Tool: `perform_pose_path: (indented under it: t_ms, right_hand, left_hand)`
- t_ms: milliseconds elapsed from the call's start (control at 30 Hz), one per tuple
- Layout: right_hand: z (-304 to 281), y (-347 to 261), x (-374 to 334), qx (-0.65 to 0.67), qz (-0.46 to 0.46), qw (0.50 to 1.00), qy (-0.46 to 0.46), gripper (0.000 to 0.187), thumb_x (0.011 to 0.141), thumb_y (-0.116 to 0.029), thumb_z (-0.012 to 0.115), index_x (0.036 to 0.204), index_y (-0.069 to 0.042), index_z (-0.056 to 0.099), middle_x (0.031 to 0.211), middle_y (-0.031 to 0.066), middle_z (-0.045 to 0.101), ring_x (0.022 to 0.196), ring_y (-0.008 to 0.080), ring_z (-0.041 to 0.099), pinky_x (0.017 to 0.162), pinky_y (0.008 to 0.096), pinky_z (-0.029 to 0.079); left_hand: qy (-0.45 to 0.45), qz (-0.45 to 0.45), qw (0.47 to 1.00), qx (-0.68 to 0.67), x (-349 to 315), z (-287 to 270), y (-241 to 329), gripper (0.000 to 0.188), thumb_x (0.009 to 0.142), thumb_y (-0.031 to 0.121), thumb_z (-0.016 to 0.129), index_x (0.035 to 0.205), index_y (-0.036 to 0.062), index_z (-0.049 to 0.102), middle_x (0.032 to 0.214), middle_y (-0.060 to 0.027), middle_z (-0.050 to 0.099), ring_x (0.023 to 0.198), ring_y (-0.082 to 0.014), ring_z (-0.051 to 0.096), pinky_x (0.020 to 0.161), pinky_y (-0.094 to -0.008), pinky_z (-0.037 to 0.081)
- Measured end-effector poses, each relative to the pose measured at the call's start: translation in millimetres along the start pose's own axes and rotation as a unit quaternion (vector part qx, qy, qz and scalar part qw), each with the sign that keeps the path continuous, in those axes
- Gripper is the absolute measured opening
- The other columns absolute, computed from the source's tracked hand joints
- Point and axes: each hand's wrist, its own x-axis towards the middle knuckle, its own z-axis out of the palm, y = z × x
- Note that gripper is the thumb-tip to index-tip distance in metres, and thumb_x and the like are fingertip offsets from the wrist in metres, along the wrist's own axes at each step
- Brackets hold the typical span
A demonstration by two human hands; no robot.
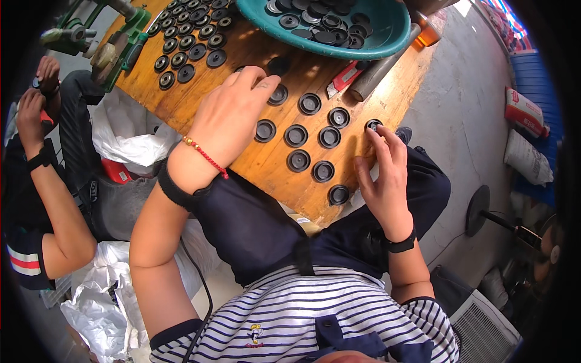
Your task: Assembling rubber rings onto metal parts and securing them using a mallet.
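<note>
Several round black plastic caps (296, 135) with raised rims and recessed middles lie spaced out on a wooden table (242, 163). My left hand (230, 109) reaches over them, its fingers bent and close together beside a dark flat disc (278, 65). Its fingertips partly cover another cap (278, 95), and whatever they pinch is hidden. On the right, my right hand (382, 175) rests the tips of its fingers on a cap (373, 124) near the table's edge. The thumb stays apart from that cap.
A teal basin (339, 48) of black discs stands at the far side, beside a red box cutter (345, 77) and a grey metal bar (381, 69). Bearing-fitted discs (187, 42) crowd the far left by a green hand press (118, 51). Another person's arm (57, 199) is at left.
</note>
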Motion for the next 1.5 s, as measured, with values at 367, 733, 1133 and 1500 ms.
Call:
perform_pose_path:
  t_ms: [367, 733, 1133, 1500]
  right_hand:
    - [-2.3, 0.8, 0.9, 0.031, -0.101, 0.989, -0.101, 0.044, 0.078, -0.004, 0.069, 0.12, 0.0, 0.058, 0.127, 0.019, 0.054, 0.125, 0.0389, 0.047, 0.104, 0.0453, 0.04]
    - [-2.4, 14.0, -12.0, 0.098, -0.022, 0.994, 0.04, 0.041, 0.078, 0.01, 0.06, 0.118, 0.002, 0.059, 0.117, 0.0184, 0.058, 0.106, 0.0333, 0.059, 0.09, 0.0384, 0.048]
    - [-2.2, -14.3, -18.1, 0.075, -0.077, 0.992, -0.061, 0.048, 0.073, -0.009, 0.072, 0.118, 0.001, 0.058, 0.107, 0.0162, 0.057, 0.099, 0.0337, 0.055, 0.088, 0.0413, 0.044]
    - [-11.2, 8.3, -29.9, 0.059, -0.01, 0.998, 0.016, 0.033, 0.081, -0.006, 0.069, 0.112, 0.001, 0.06, 0.106, 0.0165, 0.06, 0.096, 0.0323, 0.057, 0.083, 0.0391, 0.047]
  left_hand:
    - [0.006, 0.068, 0.996, -0.052, -8.5, 22.5, 23.3, 0.04, 0.08, -0.007, 0.057, 0.119, 0.0017, 0.06, 0.118, -0.0152, 0.058, 0.108, -0.0334, 0.054, 0.091, -0.0401, 0.047]
    - [0.095, 0.044, 0.954, 0.282, 25.6, 10.2, -32.0, 0.024, 0.079, 0.002, 0.058, 0.101, 0.0012, 0.066, 0.115, -0.0173, 0.061, 0.114, -0.0327, 0.054, 0.094, -0.0392, 0.045]
    - [0.03, -0.044, 0.997, -0.063, -72.5, 24.9, 42.0, 0.043, 0.083, 0.003, 0.063, 0.126, 0.0015, 0.058, 0.124, -0.0149, 0.06, 0.115, -0.0324, 0.054, 0.099, -0.0416, 0.04]
    - [0.114, -0.064, 0.975, -0.182, -92.1, 46.5, 77.1, 0.03, 0.08, 0.005, 0.07, 0.11, 0.0012, 0.067, 0.108, -0.0103, 0.067, 0.1, -0.0298, 0.058, 0.087, -0.0375, 0.047]
